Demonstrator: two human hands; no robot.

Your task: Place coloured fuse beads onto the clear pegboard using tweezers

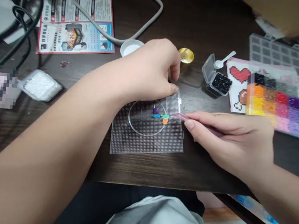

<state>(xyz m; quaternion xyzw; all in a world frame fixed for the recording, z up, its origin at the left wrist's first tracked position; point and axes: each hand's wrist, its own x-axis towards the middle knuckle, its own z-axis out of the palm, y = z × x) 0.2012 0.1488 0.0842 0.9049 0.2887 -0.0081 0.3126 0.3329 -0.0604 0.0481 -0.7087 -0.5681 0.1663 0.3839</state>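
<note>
Clear square plastic pegboard [136, 145], just one, lies near the front edge of the dark brown wooden desk [139, 172], most of its pegs bare. My left hand [157, 71] curls over its far edge, thumb by the right corner; its grip is hidden. My right hand [232, 143] pinches one pair of slim pink tweezers [182, 116] between thumb and fingers. One clear circular plastic rim [147, 135] crosses the board. Four small bead patches are set: purple [155, 110] and blue [156, 116] inside it, green [165, 116] and orange [165, 121] at its right side.

The leaflet [75, 32] reads "20" and apparently "好评领礼品"
</note>
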